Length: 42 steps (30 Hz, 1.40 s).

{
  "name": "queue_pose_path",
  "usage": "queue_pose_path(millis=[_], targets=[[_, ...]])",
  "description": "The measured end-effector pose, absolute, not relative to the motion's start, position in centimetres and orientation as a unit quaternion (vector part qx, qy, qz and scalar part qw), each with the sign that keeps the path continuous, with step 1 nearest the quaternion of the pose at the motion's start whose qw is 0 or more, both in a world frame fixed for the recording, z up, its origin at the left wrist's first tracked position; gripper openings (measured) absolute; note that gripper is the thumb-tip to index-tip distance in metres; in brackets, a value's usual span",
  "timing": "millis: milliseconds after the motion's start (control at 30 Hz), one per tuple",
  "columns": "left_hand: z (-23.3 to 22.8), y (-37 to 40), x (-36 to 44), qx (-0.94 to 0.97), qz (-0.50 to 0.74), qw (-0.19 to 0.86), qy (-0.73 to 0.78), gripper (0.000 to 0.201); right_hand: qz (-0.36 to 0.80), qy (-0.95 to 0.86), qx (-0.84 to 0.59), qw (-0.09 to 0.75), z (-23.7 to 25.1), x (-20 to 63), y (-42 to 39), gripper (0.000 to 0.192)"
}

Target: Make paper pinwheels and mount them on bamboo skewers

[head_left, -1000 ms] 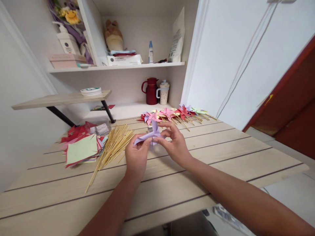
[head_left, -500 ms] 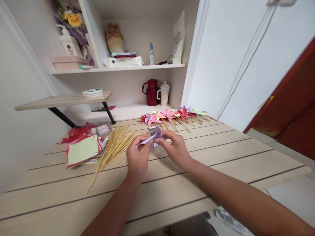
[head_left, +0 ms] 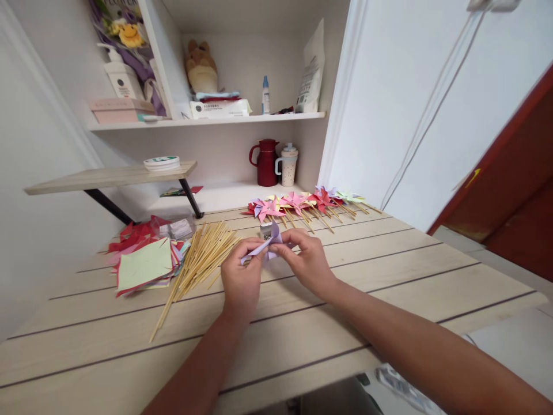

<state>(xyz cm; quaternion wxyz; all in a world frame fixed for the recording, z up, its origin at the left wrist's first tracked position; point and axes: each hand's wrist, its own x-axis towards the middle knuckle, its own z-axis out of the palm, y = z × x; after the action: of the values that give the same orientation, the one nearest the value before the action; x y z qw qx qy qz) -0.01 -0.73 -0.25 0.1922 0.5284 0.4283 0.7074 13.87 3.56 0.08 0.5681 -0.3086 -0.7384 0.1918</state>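
Observation:
Between my hands is a purple paper pinwheel [head_left: 275, 231], its blades partly folded inward and held just above the table. My left hand [head_left: 242, 276] pinches its left side between thumb and fingers. From the other side my right hand [head_left: 307, 259] grips it, thumb and forefinger pressed together near the centre. Just behind the paper sits a small box [head_left: 265, 229] with tiny shiny bits in it, partly hidden. Left of my left hand lies a loose heap of thin wooden sticks [head_left: 203, 253]. Beyond my hands rest several paper pinwheels on sticks [head_left: 296, 202].
Cut paper squares [head_left: 144, 266], a pale green one on top, are stacked at the left beside a clear plastic box [head_left: 181, 227]. A small raised wooden shelf [head_left: 108, 176] stands behind them. A red jug [head_left: 268, 164] and a cream cup [head_left: 288, 166] stand at the back.
The purple paper's upper blade has shifted slightly left and looks less rounded. Both hands keep their hold and have barely moved.

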Motion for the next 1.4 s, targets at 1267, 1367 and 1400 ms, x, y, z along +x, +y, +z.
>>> queue_pose_path(millis=[1267,1367,1400], targets=[[-0.11,-0.54,-0.3,0.577,0.699,0.004,0.422,0.006,0.228,-0.719,-0.294,0.586,0.21,13.77,3.27,0.016],[-0.23,-0.48,-0.32,0.587,0.692,-0.022,0.42,0.006,0.238,-0.715,-0.298,0.586,0.06,13.62,3.48,0.018],[-0.29,-0.44,-0.34,0.589,0.689,-0.025,0.42,0.006,0.256,-0.709,-0.298,0.586,-0.01,13.55,3.57,0.019]])
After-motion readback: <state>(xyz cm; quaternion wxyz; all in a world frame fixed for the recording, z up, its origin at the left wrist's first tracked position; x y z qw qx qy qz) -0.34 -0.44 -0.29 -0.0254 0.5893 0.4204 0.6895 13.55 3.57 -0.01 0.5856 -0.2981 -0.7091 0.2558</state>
